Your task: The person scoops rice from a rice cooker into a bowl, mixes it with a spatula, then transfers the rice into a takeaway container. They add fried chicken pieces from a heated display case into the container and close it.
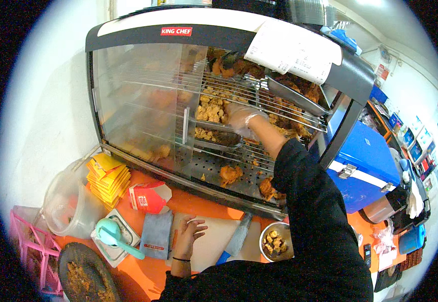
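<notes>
My right hand, in a clear plastic glove, reaches through the open side of a glass-fronted food warmer. It is at a heap of small fried chicken pieces on a wire rack; its fingertips are hidden, so I cannot tell whether they grip any. My bare left hand hovers over a pale cutting board, fingers apart and holding nothing. A cleaver with a blue handle lies on the board to its right. A grey-blue pouch lies to its left.
Larger fried pieces lie on the warmer's perforated floor. A metal bowl holds browned chunks. Left are yellow packets, a red carton, a turquoise scoop and a clear tub. A blue cooler stands right.
</notes>
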`<state>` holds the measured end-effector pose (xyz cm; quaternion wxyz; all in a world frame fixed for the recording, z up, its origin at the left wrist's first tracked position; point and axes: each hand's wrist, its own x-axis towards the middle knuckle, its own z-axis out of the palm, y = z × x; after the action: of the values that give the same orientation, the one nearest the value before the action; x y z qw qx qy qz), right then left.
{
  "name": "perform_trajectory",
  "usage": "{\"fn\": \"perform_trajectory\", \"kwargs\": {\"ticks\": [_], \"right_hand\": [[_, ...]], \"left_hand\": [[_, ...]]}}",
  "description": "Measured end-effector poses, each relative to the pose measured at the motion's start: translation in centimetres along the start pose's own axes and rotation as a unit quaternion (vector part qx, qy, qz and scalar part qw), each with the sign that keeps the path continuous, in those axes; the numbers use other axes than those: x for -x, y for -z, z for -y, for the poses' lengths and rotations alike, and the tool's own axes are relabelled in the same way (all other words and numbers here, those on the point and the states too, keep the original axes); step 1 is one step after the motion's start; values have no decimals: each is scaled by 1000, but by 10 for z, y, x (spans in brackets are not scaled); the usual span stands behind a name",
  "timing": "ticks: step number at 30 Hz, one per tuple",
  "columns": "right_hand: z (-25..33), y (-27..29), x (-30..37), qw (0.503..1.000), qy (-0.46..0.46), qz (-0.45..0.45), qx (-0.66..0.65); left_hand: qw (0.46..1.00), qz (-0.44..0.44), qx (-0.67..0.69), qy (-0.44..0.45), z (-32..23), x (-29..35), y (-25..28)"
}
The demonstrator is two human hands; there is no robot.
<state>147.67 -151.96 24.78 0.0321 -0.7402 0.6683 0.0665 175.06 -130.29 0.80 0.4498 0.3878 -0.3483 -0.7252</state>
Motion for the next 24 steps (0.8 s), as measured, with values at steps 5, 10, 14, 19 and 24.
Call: {"fn": "perform_trajectory", "kwargs": {"ticks": [5, 10, 14, 19, 24], "right_hand": [[-8, -2, 14, 992, 49, -95, -72], [-13, -15, 36, 945, 48, -210, -245], [-16, -18, 47, 957, 66, -198, -202], [-10, -10, 51, 817, 61, -209, -534], [0, -2, 62, 502, -51, -22, -863]], "left_hand": [[999, -32, -17, 15, -3, 8, 3], [999, -37, -1, 29, -2, 13, 6], [999, -33, -1, 34, 1, 11, 8], [998, -46, 6, 39, 3, 10, 9], [999, -36, -1, 27, 5, 8, 9]]}}
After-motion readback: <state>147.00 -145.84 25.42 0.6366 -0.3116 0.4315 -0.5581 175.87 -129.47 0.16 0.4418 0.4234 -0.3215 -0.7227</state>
